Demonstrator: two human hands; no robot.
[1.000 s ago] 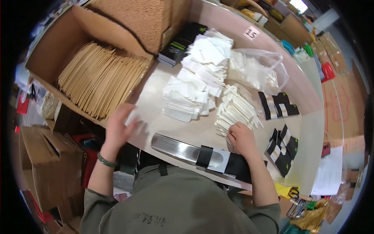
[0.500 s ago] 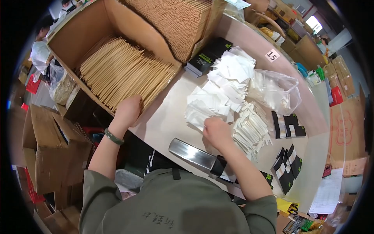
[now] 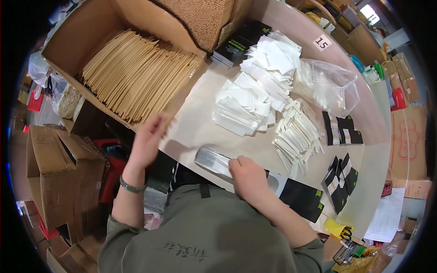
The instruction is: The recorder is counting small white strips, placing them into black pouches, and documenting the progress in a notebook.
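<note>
My left hand (image 3: pixel 149 139) is at the near edge of a cardboard box (image 3: pixel 184 98) full of thin wooden sticks (image 3: pixel 136 75). Its fingers are curled and a little blurred; whatever they hold does not show. Closed over a narrow silver metal tray (image 3: pixel 204 159), my right hand (image 3: pixel 249 178) pinches a white paper piece (image 3: pixel 221 163) that pokes out from under its fingers. Black sleeves (image 3: pixel 298 196) lie at the tray's right end. Beyond the tray is a heap of white paper pieces (image 3: pixel 241 107), with a pile of narrow white strips (image 3: pixel 298 134) to its right.
Black packs (image 3: pixel 239 43) are stacked behind the heap, beside a second box of upright sticks (image 3: pixel 200 18). A clear plastic bag (image 3: pixel 325 86) leans by the curved table rim. More black sleeves (image 3: pixel 341 129) lie at right. A cardboard carton (image 3: pixel 63 177) stands low at left.
My right hand has moved from the paper heap down to the metal tray with a white piece. My left hand has drawn back slightly from the sticks. The black sleeves by the tray show more fully.
</note>
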